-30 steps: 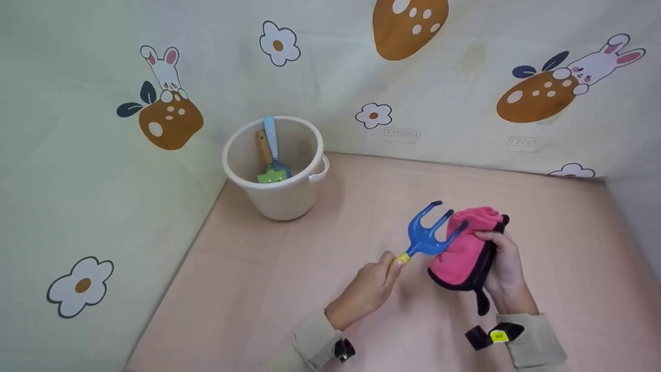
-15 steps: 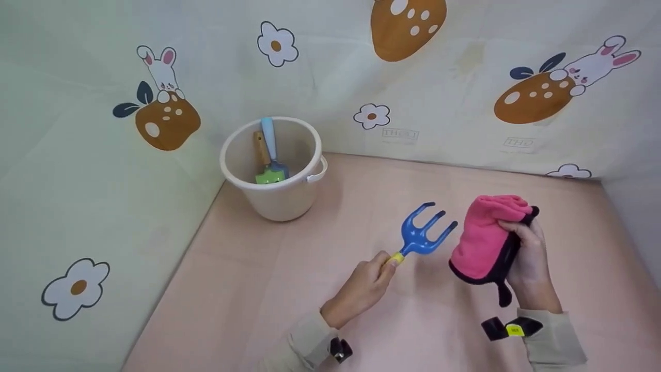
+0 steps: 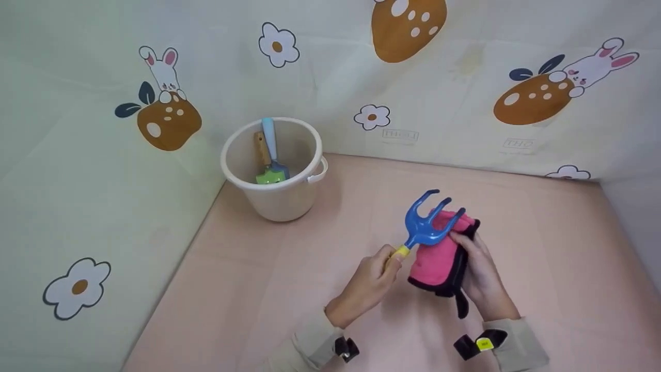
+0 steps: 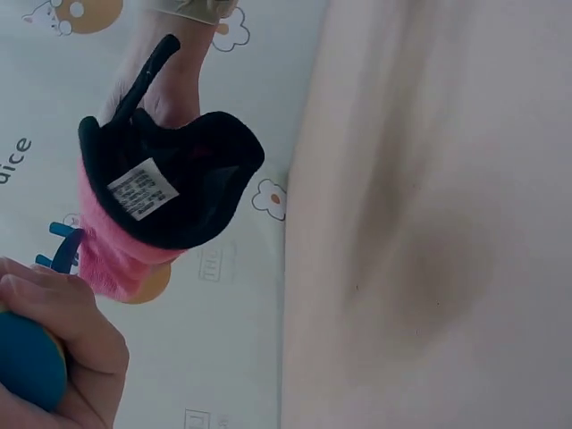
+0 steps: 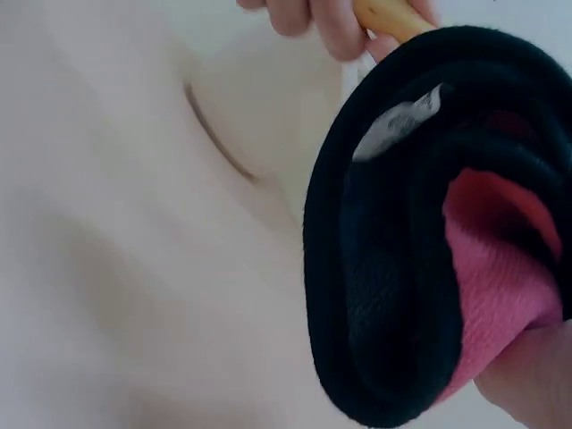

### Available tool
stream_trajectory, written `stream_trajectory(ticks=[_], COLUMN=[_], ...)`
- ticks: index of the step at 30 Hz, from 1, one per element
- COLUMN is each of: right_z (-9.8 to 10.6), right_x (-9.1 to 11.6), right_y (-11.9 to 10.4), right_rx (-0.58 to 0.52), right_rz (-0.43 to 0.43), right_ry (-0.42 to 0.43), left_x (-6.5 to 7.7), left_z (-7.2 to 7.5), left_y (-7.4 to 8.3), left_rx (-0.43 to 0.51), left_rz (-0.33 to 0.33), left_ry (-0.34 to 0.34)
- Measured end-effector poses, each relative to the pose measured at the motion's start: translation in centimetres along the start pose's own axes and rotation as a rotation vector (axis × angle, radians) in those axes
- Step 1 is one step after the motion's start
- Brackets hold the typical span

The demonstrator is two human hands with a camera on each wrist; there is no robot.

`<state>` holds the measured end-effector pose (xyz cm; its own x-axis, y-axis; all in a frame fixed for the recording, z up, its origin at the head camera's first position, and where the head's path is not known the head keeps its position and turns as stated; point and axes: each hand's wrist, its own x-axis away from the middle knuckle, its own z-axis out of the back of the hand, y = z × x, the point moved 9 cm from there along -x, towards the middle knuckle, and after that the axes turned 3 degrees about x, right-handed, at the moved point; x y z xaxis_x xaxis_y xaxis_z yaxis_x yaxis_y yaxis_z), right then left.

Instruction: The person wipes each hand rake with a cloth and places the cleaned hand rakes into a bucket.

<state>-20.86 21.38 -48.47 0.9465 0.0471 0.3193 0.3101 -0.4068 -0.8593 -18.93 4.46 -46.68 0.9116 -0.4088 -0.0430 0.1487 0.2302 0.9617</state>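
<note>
In the head view my left hand (image 3: 364, 284) grips the yellow handle of a blue three-pronged garden hand fork (image 3: 424, 231), prongs pointing up and away. My right hand (image 3: 485, 276) holds a folded pink cleaning cloth (image 3: 438, 263) with black edging and a hanging loop, thumb on its front. The fork's head overlaps the cloth's upper part; whether they touch I cannot tell. A white label (image 4: 143, 189) shows inside the cloth's dark fold in the left wrist view. From the right wrist, the cloth (image 5: 500, 286) fills the right side, with left-hand fingers (image 5: 335, 27) behind it.
A cream bucket (image 3: 279, 201) with a side handle stands at the back left of the pink tabletop (image 3: 248, 289). Inside lean a green tool with a wooden handle (image 3: 261, 149) and one with a light blue handle (image 3: 269, 138). Patterned walls border the table.
The right hand with the cloth swung out to the right, then came back left and lower, behind the fork. The fork shifted slightly and rose a little. The bucket stayed put.
</note>
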Motion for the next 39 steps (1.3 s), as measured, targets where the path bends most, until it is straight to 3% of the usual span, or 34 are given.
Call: stream_trajectory(ticks=[7, 16, 21, 29, 39], right_z=[-2.3, -4.7, -4.8, -4.6, -4.2], right_x=[0.2, 1.3, 1.6, 1.4, 1.3], right_y=[1.6, 1.3, 1.2, 0.9, 0.7], right_rx=[-0.102, -0.439, -0.484, -0.546, -0.548], right_rz=[-0.032, -0.036, -0.023, -0.019, -0.023], right_ry=[-0.102, -0.366, -0.37, -0.345, -0.345], left_x=[-0.1, 0.0, 0.1, 0.1, 0.2], left_z=[-0.2, -0.5, -0.7, -0.7, -0.6], left_y=[0.5, 0.7, 0.7, 0.5, 0.4], left_rx=[0.033, -0.127, -0.206, -0.196, -0.231], left_rz=[-0.037, -0.096, -0.146, -0.132, -0.141], left_ry=[0.007, 0.012, 0.003, -0.02, -0.042])
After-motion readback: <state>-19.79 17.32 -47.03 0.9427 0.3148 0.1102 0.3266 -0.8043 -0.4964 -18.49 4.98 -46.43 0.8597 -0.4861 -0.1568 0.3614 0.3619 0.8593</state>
